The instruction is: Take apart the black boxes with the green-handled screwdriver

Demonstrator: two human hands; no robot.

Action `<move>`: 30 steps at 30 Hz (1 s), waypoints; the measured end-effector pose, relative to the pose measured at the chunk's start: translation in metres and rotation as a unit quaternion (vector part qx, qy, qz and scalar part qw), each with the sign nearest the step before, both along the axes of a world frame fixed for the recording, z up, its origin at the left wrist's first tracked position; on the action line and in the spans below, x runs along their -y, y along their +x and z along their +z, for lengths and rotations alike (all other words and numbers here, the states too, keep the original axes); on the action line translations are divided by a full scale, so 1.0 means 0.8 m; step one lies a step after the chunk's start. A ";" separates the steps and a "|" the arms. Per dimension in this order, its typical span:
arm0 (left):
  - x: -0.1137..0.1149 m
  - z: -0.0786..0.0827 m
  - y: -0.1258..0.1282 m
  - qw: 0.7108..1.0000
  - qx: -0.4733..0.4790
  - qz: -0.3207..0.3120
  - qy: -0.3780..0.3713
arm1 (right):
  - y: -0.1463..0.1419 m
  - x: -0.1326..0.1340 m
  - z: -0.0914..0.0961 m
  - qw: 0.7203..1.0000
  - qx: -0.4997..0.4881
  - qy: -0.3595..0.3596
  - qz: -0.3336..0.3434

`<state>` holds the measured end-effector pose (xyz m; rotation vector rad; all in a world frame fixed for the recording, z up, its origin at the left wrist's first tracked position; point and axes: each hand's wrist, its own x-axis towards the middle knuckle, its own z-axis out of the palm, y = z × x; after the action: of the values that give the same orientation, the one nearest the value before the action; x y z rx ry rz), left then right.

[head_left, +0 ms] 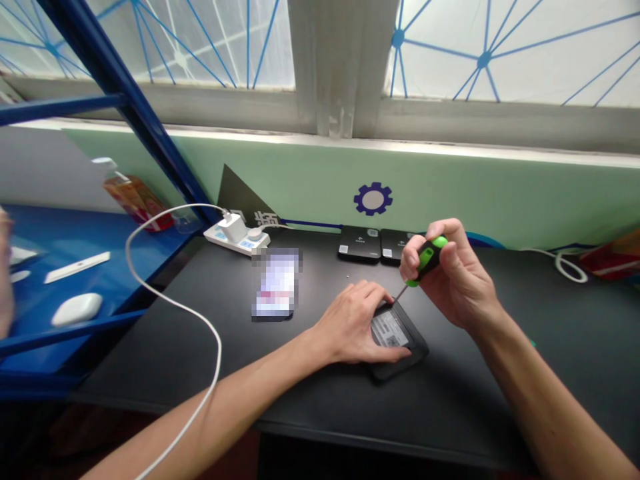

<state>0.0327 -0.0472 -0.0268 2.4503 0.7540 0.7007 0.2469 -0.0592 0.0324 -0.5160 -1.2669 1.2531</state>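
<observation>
A flat black box-shaped device (419,343) with a pale printed label lies on the dark table. My left hand (350,320) grips it from the left, thumb along the near side and fingers at the far edge. My right hand (465,283) is closed around a screwdriver (427,262) with a black and green handle. The screwdriver slants down to the left, its tip at the device's far edge near my left fingers. Whether the tip sits in a screw is too small to tell.
Two similar black devices (359,244) lie at the back by the wall. A lit phone (276,283) and a power strip (237,238) are to the left. A white cable (219,347) crosses over my left forearm. Another person's hand (5,273) shows at the left edge.
</observation>
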 end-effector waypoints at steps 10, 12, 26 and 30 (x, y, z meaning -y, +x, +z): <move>0.000 0.000 -0.001 1.000 -0.014 0.003 -0.006 | -0.002 0.001 -0.002 0.999 -0.025 0.003 0.028; 0.000 0.000 -0.001 1.000 -0.016 0.005 -0.008 | -0.001 0.001 -0.003 0.999 -0.021 0.006 0.025; 0.000 0.003 0.000 1.000 -0.021 0.006 -0.015 | -0.001 0.004 0.002 1.000 -0.013 -0.005 0.017; -0.001 0.000 -0.001 1.000 -0.020 0.004 -0.014 | 0.001 0.004 0.004 1.000 0.005 -0.004 0.006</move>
<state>0.0322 -0.0465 -0.0266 2.4437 0.7842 0.6413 0.2474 -0.0622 0.0354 -0.5218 -1.2764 1.2670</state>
